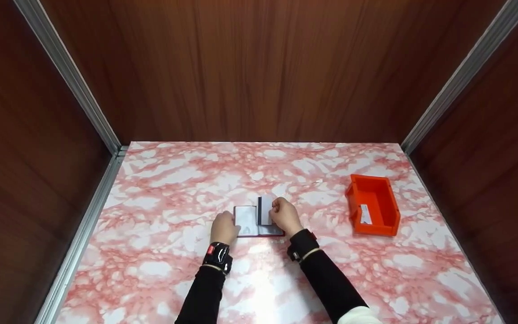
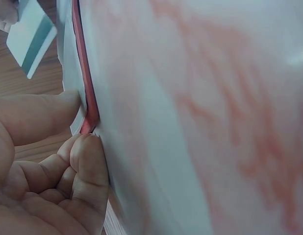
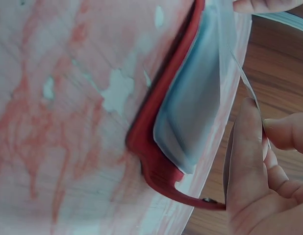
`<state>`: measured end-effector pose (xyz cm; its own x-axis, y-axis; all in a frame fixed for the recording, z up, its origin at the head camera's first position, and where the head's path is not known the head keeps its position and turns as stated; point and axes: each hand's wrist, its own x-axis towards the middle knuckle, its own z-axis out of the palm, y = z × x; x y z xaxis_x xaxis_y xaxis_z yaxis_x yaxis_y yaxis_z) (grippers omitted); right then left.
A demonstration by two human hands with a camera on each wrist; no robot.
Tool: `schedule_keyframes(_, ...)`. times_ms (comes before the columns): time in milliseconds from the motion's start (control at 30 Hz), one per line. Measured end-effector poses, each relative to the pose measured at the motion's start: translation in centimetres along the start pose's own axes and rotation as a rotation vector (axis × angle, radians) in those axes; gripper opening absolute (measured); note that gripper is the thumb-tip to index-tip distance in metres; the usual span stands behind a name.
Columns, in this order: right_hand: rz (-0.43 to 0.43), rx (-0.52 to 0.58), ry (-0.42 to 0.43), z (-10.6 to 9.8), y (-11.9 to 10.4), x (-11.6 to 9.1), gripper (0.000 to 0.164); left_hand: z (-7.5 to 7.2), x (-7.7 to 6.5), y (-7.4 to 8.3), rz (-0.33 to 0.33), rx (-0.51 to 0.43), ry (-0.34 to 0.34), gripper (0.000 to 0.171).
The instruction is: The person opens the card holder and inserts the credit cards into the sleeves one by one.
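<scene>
A red card holder with clear plastic sleeves lies spread open on the table. My left hand pinches its left edge between thumb and fingers; the left wrist view shows the red rim at the fingertips. My right hand pinches a pale card with a dark stripe, held up over the holder's right half. In the right wrist view the card is seen nearly edge-on between thumb and fingers, apart from the sleeves. The red strap reaches toward the right hand.
To the right on the marbled pink and white table stands an orange bin with a white label on its wall. Brown wood-grain panels and metal rails enclose the table at the back and sides.
</scene>
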<state>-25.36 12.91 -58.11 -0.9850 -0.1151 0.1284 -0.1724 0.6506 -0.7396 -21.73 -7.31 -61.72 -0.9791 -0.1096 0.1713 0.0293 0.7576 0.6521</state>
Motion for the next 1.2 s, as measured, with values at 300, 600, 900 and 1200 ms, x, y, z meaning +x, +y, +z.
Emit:
schedule_keyframes(300,0.003,-0.042,0.006,0.8,0.0,-0.1,0.009,0.0,0.0,0.1,-0.004,-0.024,0.008,0.021)
schedule_keyframes(600,-0.012,-0.065,0.007,1.0,0.0,-0.2,0.011,0.0,0.0,0.2,-0.023,-0.022,-0.001,0.021)
schedule_keyframes(900,-0.019,-0.144,-0.01,1.2,0.2,-0.1,0.013,0.0,0.0,0.2,-0.025,-0.026,-0.005,0.022)
schedule_keyframes(1200,0.024,-0.175,-0.061,1.3,0.1,0.2,0.014,0.0,-0.1,0.2,-0.003,-0.019,0.01,0.021)
